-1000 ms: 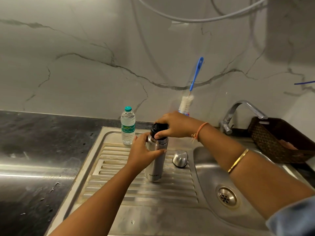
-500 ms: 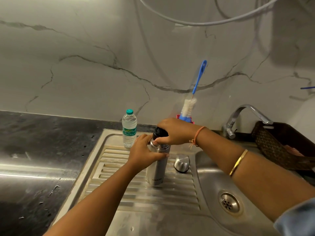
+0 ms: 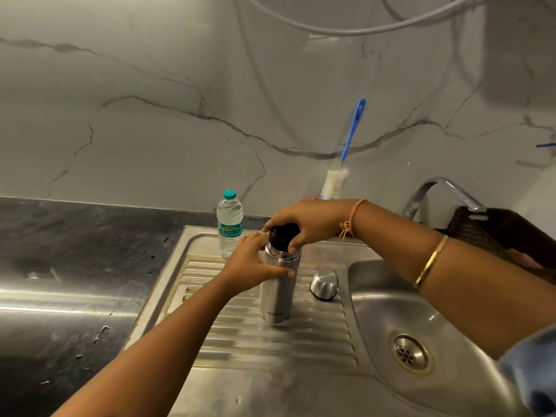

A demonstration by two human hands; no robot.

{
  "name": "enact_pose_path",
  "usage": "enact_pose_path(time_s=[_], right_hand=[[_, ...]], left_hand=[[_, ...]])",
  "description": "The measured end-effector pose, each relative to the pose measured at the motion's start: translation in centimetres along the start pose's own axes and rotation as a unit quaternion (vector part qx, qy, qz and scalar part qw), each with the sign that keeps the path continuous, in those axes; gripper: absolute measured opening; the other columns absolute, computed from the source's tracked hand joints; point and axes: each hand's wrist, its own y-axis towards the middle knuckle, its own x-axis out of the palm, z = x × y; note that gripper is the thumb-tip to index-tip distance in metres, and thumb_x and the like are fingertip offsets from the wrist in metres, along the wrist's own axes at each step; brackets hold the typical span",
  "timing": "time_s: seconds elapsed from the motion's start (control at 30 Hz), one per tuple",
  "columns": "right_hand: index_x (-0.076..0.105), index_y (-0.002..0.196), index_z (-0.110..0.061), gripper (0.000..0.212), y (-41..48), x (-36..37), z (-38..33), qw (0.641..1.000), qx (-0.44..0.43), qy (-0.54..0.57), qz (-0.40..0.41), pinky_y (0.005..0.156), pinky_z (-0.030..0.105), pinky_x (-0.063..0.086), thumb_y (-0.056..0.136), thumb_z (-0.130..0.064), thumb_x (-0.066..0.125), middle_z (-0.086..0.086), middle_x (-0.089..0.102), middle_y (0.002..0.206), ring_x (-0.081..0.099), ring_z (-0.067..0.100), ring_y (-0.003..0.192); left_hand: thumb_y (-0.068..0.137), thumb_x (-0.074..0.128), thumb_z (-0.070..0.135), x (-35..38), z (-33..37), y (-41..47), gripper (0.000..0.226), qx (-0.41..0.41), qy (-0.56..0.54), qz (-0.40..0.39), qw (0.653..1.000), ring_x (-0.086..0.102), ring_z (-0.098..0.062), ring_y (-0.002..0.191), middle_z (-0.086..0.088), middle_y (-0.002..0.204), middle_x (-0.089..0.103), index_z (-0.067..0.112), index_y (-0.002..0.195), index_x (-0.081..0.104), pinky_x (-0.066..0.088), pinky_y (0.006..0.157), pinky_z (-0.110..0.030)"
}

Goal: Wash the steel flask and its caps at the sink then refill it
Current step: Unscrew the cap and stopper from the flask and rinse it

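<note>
The marble wall (image 3: 150, 121) rises behind the steel sink (image 3: 421, 305), and a dark counter (image 3: 60, 266) lies to the sink's left. A ribbed draining board (image 3: 210, 335) forms the sink's left part, and the drain (image 3: 411, 353) sits in the bowl. A dark woven basket (image 3: 493, 236) stands at the sink's far right, beside the tap (image 3: 445, 191). The flask (image 3: 278, 290) stands upright on the draining board. The left hand (image 3: 255, 266) is wrapped around the flask's upper body. The right hand (image 3: 307, 221) grips the black stopper (image 3: 282, 236) on the flask's neck from above. A water bottle (image 3: 229, 224) stands at the sink's back edge, left of the flask. A brush (image 3: 343, 164) leans on the wall behind the sink. A steel cap (image 3: 324, 284) rests on the draining board, just right of the flask.
</note>
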Motion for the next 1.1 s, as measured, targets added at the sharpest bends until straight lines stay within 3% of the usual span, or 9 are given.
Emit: enact_pose_path(time_s=[0.17, 0.27, 0.4, 0.57, 0.7, 0.83, 0.9, 1.0, 1.1], right_hand=[[0.058, 0.112, -0.008, 0.058, 0.9, 0.2, -1.3, 0.987, 0.122, -0.078, 0.063, 0.058, 0.022, 0.037, 0.088, -0.06, 0.048, 0.007, 0.062, 0.097, 0.052, 0.017, 0.079], [0.062, 0.101, -0.006, 0.058, 1.3, 0.8, -1.7, 0.978, 0.141, -0.124, 0.094, 0.048, 0.021, 0.028, 0.087, -0.061, 0.048, 0.004, 0.054, 0.078, 0.048, 0.016, 0.068], [0.056, 0.118, -0.011, 0.048, 0.5, -0.5, -1.5, 0.991, 0.081, -0.104, 0.03, 0.061, 0.02, 0.037, 0.086, -0.046, 0.06, 0.006, 0.06, 0.099, 0.051, 0.016, 0.082], [0.039, 0.137, -0.02, 0.062, 0.4, -0.4, -1.7, 0.996, 0.009, -0.088, -0.02, 0.094, 0.031, 0.042, 0.083, -0.006, 0.066, 0.008, 0.047, 0.133, 0.045, 0.025, 0.121], [0.034, 0.142, -0.016, 0.069, 0.7, -0.7, -1.7, 0.997, 0.074, 0.019, 0.01, 0.097, 0.032, 0.04, 0.084, -0.033, 0.067, 0.008, 0.046, 0.138, 0.046, 0.025, 0.122], [0.058, 0.11, -0.004, 0.058, 1.0, 0.2, -2.1, 0.979, 0.148, -0.095, 0.099, 0.057, 0.021, 0.037, 0.085, -0.056, 0.056, 0.003, 0.055, 0.077, 0.053, 0.019, 0.078], [0.058, 0.116, -0.008, 0.05, 1.0, 0.0, -2.0, 0.986, 0.119, -0.092, 0.076, 0.06, 0.02, 0.039, 0.085, -0.046, 0.062, 0.004, 0.06, 0.09, 0.055, 0.019, 0.084], [0.043, 0.138, -0.02, 0.059, 0.4, -0.8, -1.5, 0.998, 0.059, -0.021, 0.007, 0.09, 0.028, 0.043, 0.084, -0.019, 0.067, 0.004, 0.053, 0.132, 0.05, 0.023, 0.117], [0.03, 0.145, -0.018, 0.07, 0.5, -0.4, -1.4, 0.997, 0.069, 0.023, 0.008, 0.1, 0.033, 0.039, 0.087, -0.033, 0.064, 0.007, 0.043, 0.143, 0.043, 0.025, 0.126]], left_hand=[[0.07, 0.081, 0.037, 0.7, 0.3, -1.3, 0.078, -0.006, 0.006, 0.06, 0.998, 0.036, -0.019, 0.132, 0.003, 0.138, 0.05, 0.028, 0.138, 0.044, 0.018, 0.116, -0.052], [0.071, 0.08, 0.038, 0.6, 0.6, -1.8, 0.076, -0.014, 0.007, 0.077, 0.997, 0.041, -0.021, 0.131, 0.0, 0.137, 0.051, 0.026, 0.137, 0.044, 0.02, 0.116, -0.052], [0.072, 0.079, 0.038, 0.3, 0.9, -1.8, 0.065, -0.006, 0.006, 0.067, 0.998, 0.047, -0.017, 0.12, 0.01, 0.113, 0.053, 0.024, 0.128, 0.049, 0.019, 0.116, -0.052], [0.076, 0.075, 0.04, -0.2, 1.2, -1.8, 0.068, -0.002, 0.037, 0.061, 0.997, 0.039, -0.022, 0.134, -0.002, 0.137, 0.054, 0.022, 0.135, 0.046, -0.003, 0.119, -0.044], [0.077, 0.076, 0.035, -0.1, 1.6, -2.3, 0.066, -0.001, 0.02, 0.056, 0.998, 0.04, -0.021, 0.129, -0.002, 0.135, 0.053, 0.023, 0.134, 0.046, 0.013, 0.117, -0.052], [0.077, 0.076, 0.035, -0.2, 1.6, -2.3, 0.072, -0.01, 0.015, 0.053, 0.998, 0.037, -0.024, 0.134, -0.002, 0.14, 0.049, 0.027, 0.139, 0.041, 0.005, 0.119, -0.05], [0.078, 0.075, 0.035, -0.2, 1.5, -2.2, 0.065, -0.006, 0.028, 0.053, 0.998, 0.037, -0.023, 0.133, 0.0, 0.136, 0.053, 0.025, 0.134, 0.045, 0.002, 0.118, -0.047], [0.077, 0.075, 0.038, -0.3, 1.4, -2.0, 0.064, 0.005, 0.033, 0.053, 0.998, 0.042, -0.02, 0.131, 0.001, 0.133, 0.056, 0.024, 0.132, 0.047, 0.001, 0.119, -0.045], [0.077, 0.075, 0.038, -0.2, 1.3, -1.9, 0.063, 0.005, 0.031, 0.054, 0.998, 0.04, -0.02, 0.131, 0.001, 0.135, 0.055, 0.025, 0.132, 0.046, 0.002, 0.119, -0.047]])
